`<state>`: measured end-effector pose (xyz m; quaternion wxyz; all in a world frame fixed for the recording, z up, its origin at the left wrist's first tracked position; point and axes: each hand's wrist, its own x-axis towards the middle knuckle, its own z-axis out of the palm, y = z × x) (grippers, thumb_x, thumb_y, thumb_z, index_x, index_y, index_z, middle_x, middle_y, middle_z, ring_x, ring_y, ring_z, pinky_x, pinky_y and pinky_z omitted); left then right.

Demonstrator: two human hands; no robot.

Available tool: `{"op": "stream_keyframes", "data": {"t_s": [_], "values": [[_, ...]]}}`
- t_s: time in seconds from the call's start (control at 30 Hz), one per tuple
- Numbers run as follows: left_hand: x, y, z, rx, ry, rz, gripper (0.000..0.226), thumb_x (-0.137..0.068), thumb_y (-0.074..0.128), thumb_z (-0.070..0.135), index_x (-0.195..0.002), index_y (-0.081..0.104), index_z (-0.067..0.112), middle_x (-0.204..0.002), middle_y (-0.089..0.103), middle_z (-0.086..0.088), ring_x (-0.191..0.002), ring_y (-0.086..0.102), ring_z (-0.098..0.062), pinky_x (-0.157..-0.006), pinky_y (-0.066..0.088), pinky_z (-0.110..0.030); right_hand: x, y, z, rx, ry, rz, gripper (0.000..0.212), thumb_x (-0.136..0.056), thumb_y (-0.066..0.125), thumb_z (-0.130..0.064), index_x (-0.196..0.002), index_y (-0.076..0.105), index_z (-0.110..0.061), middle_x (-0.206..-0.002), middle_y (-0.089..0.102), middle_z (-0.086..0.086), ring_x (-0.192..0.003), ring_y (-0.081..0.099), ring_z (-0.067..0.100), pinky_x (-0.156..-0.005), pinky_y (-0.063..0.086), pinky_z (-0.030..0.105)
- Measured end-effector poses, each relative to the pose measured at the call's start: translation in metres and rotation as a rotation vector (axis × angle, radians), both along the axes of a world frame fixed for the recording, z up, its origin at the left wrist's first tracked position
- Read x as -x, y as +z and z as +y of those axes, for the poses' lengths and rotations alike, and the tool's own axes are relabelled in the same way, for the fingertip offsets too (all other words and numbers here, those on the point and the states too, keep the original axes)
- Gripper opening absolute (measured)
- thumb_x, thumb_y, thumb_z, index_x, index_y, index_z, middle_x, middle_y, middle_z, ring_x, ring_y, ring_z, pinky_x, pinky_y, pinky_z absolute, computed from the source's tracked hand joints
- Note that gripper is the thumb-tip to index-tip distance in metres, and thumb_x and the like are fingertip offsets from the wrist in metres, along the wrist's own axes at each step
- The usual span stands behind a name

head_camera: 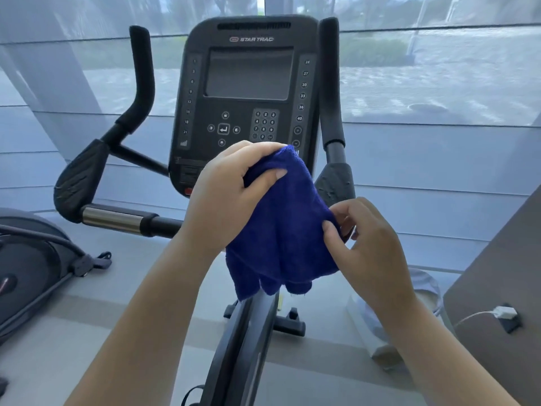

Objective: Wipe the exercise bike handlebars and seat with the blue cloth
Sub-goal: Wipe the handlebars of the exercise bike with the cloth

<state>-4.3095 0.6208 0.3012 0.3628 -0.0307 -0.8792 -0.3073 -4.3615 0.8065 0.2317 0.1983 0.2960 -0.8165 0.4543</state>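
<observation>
in front of the console (248, 83), the left hand (228, 197) grips the top of the blue cloth (281, 230) and the right hand (371, 244) pinches its right edge. the right handlebar (332, 83), upright just right of the console, lies nearest, beyond the cloth; the seat is out of view.

A: I'm seeing the cloth (281, 224) showing a plain deep blue.
B: And the handlebars (142, 77)?
A: I'm reading them black, with one silver band (111, 219) shining; the console (248, 83) is showing black, white numerals.
</observation>
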Motion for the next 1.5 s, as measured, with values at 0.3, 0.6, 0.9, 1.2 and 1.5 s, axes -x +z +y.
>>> {"op": "stream_keyframes", "data": {"t_s": [0.3,0.6,0.9,1.2,1.5], "values": [[0.03,-0.027,-0.021,0.041,0.045,-0.154,0.024,-0.093,0.057,0.03,-0.116,0.064,0.023,-0.099,0.066,0.009,-0.091,0.057,-0.007,-0.08,0.044,-0.024,0.01,-0.003,0.002,-0.057,-0.094,0.049,0.005,-0.085,0.061,-0.013,-0.086,0.06,-0.018,-0.079,0.054,-0.009,-0.069,0.051,0.01,-0.064,0.04,0.013],[0.037,-0.043,-0.011,0.054,0.081,-0.194,0.021,-0.094,0.054,0.032,-0.111,0.062,0.023,-0.101,0.063,0.01,-0.092,0.056,-0.01,-0.08,0.044,-0.029,0.04,0.008,0.015,-0.095,-0.151,0.046,0.011,-0.09,0.059,-0.014,-0.094,0.067,-0.02,-0.086,0.058,-0.008,-0.073,0.052,0.01,-0.072,0.042,0.021],[0.037,-0.05,-0.012,0.141,0.111,-0.212,0.027,-0.095,0.047,0.04,-0.115,0.058,0.026,-0.098,0.061,0.009,-0.09,0.055,-0.014,-0.076,0.046,-0.036,-0.01,0.029,-0.021,-0.081,-0.057,0.224,0.037,-0.093,0.047,-0.025,-0.127,0.056,-0.012,-0.121,0.056,0.002,-0.114,0.05,0.019,-0.102,0.035,0.026],[0.012,-0.083,-0.035,0.167,0.251,-0.209,0.06,-0.098,0.013,0.043,-0.094,0.066,0.015,-0.084,0.066,0.001,-0.082,0.06,-0.02,-0.068,0.047,-0.036,-0.005,-0.005,-0.067,-0.635,-0.215,0.19,0.069,-0.087,0.027,-0.067,-0.136,0.051,-0.026,-0.15,0.039,0.008,-0.141,0.029,0.028,-0.116,0.011,0.052],[-0.001,-0.097,-0.038,0.424,0.304,-0.01,0.039,-0.099,0.02,0.024,-0.063,0.031,0.02,-0.056,0.032,0.007,-0.055,0.029,-0.02,-0.059,0.025,-0.031,-0.006,-0.011,-0.051,-0.626,-0.173,0.281,0.057,-0.079,0.044,-0.066,-0.113,0.065,-0.027,-0.14,0.051,0.003,-0.137,0.037,0.026,-0.113,0.016,0.058]]}}
